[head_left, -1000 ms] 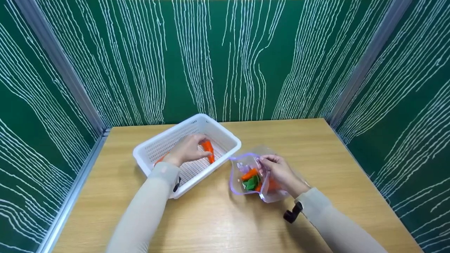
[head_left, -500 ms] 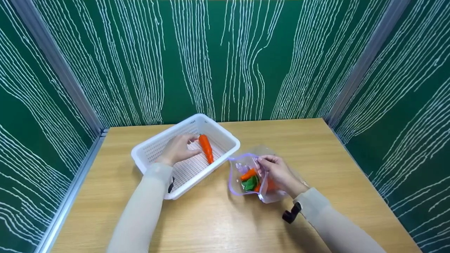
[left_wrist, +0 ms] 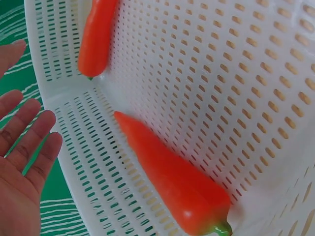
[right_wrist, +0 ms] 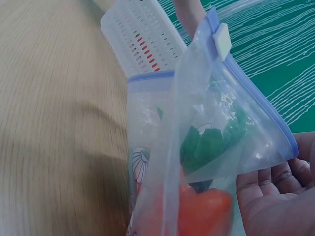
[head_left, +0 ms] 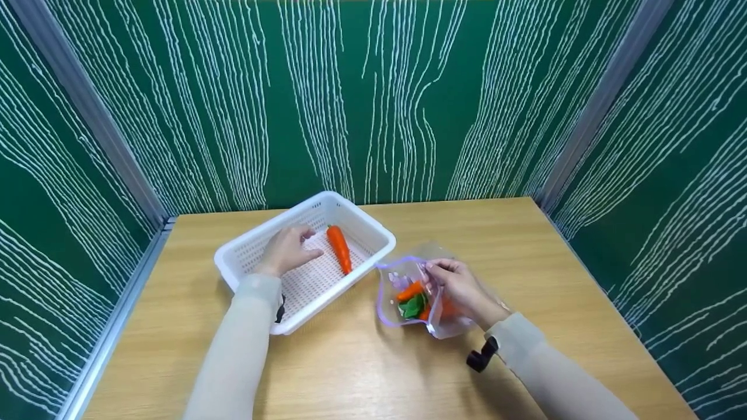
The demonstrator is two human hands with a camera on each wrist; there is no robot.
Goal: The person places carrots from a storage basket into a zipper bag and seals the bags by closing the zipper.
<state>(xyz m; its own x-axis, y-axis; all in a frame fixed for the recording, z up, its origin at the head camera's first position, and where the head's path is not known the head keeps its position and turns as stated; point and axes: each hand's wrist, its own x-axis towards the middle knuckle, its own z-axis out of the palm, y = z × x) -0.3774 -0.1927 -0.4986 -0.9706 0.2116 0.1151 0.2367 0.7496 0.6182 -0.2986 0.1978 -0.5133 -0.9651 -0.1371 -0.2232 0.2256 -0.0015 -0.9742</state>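
Note:
My left hand [head_left: 286, 249] is over the white perforated basket [head_left: 382, 236], fingers and thumb apart and holding nothing. Just right of it, an orange-red carrot [head_left: 339, 248] with a green tip lies on the basket floor. A second, broader carrot [left_wrist: 172, 182] with a green stem shows in the left wrist view; in the head view my left hand and arm hide it. My right hand [head_left: 461, 286] pinches the rim of a clear zip bag [head_left: 452, 326] with a purple edge. Inside the bag are orange pieces [head_left: 410, 290] and a green leafy piece [head_left: 412, 306].
The basket stands at an angle on the wooden table [head_left: 338, 373], its right corner close to the bag's mouth. A white zip slider [right_wrist: 223, 42] sits on the bag's edge. Green panels with white lines [head_left: 373, 99] stand behind and at both sides.
My left hand has drawn back leftward from the carrot beside it, which now lies fully exposed. My right hand keeps its hold on the bag.

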